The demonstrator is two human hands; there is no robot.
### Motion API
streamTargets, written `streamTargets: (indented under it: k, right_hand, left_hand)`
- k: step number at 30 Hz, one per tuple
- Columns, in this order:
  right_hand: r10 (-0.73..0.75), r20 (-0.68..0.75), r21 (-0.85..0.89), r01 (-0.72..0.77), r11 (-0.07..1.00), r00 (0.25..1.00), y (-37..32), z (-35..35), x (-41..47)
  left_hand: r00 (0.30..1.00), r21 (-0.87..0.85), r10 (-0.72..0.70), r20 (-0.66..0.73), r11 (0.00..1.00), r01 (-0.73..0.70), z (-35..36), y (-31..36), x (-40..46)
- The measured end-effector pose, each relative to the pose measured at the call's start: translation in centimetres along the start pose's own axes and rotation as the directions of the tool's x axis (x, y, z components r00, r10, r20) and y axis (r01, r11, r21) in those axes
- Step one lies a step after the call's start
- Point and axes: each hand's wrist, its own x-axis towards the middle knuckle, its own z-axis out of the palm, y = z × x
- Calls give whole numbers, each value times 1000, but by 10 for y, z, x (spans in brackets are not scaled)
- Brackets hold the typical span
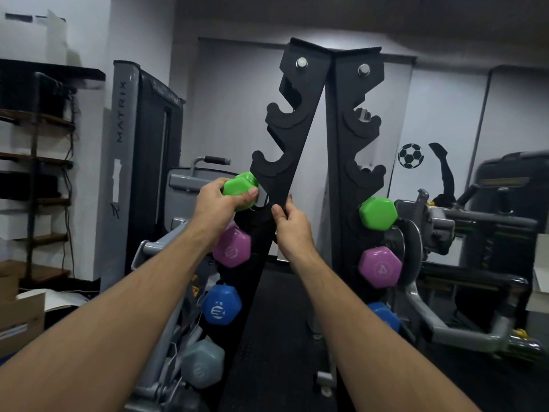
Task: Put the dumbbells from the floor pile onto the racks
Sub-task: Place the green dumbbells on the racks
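Head view puts your left hand point(219, 203) at frame centre, fingers point(252, 193) curled round a green dumbbell point(239, 190) pressed against the left rack point(285, 150). Your right hand point(289, 226) pinches that rack's inner edge. Just right of centre, the right rack point(344, 144) carries another green dumbbell point(378, 214) above a purple one point(379, 266).

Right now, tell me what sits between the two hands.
In the head view, the left rack's black upright plate stands between them: the left hand grips the green dumbbell on its outer side, and the right hand grips the plate's inner edge.
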Motion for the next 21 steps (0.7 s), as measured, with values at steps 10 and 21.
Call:
streamTargets:
  k: [10, 21]
  right_hand:
    - [16, 22, 28, -17, 999, 1000, 5, 1, 2]
    - [14, 32, 96, -17, 995, 999, 4, 0, -1]
  left_hand:
    - [992, -125, -53, 115, 990, 67, -7, 1, 5]
    - [993, -97, -46, 111, 994, 57, 0, 0, 14]
